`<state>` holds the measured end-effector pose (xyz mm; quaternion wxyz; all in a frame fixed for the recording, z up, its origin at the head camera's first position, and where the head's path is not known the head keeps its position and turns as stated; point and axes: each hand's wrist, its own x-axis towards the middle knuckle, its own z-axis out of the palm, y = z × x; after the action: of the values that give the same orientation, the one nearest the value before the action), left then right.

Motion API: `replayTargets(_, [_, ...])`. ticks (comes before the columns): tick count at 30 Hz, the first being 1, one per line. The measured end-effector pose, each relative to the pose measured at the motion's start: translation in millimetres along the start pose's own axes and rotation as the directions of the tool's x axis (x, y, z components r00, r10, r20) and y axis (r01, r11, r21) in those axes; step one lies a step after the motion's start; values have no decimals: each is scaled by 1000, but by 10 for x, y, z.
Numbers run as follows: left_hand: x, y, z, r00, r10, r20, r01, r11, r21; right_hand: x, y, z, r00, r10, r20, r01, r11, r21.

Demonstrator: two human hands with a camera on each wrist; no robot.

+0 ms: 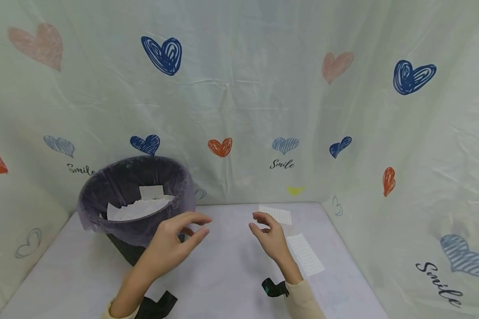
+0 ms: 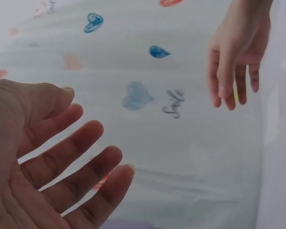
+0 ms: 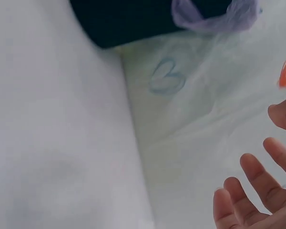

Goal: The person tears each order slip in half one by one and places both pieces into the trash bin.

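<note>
Both hands hover over the white table with nothing in them. My left hand [image 1: 169,246] is in front of the trash bin [image 1: 123,248], its fingers relaxed and apart in the left wrist view. My right hand [image 1: 272,239] is held to the right of it, thumb and fingers loosely bent and spread. Two lined paper slips lie by the right hand: one slip [image 1: 305,254] just beside the wrist, another slip [image 1: 279,215] farther back. Inside the bin, which has a purple liner bag [image 1: 93,195], white paper [image 1: 141,210] is piled up.
A pale curtain [image 1: 239,106] printed with hearts and "Smile" hangs behind and along the sides of the table [image 1: 223,283]. The bin stands at the table's back left, near the curtain. Black wrist straps [image 1: 156,306] sit on both forearms.
</note>
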<state>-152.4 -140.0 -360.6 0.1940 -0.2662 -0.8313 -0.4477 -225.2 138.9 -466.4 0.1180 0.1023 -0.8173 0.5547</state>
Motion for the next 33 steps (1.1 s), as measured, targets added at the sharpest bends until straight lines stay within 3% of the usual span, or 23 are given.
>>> replayTargets(11, [-235, -185, 504, 984, -179, 11, 179, 971, -159, -326, 608, -470, 975, 183, -128, -199, 972, -127])
replayTargets(18, [-310, -256, 744, 939, -327, 109, 342, 921, -188, -489, 877, -789, 948, 230, -221, -276, 939, -206])
replayTargets(22, [-379, -302, 861, 938, -314, 145, 338, 922, -190, -554, 951, -949, 930, 277, -241, -334, 911, -242])
replayTargets(26, [-455, -340, 942, 934, -312, 176, 343, 920, -190, -608, 1023, -1066, 905, 349, -244, -411, 864, -289])
replayTargets(30, [-484, -376, 983, 923, -330, 197, 364, 915, -176, -621, 1115, -1138, 895, 370, -251, -440, 828, -347])
replayTargets(33, [-491, -397, 997, 921, -334, 201, 369, 912, -177, -613, 1151, -1178, 897, 364, -252, -437, 818, -375])
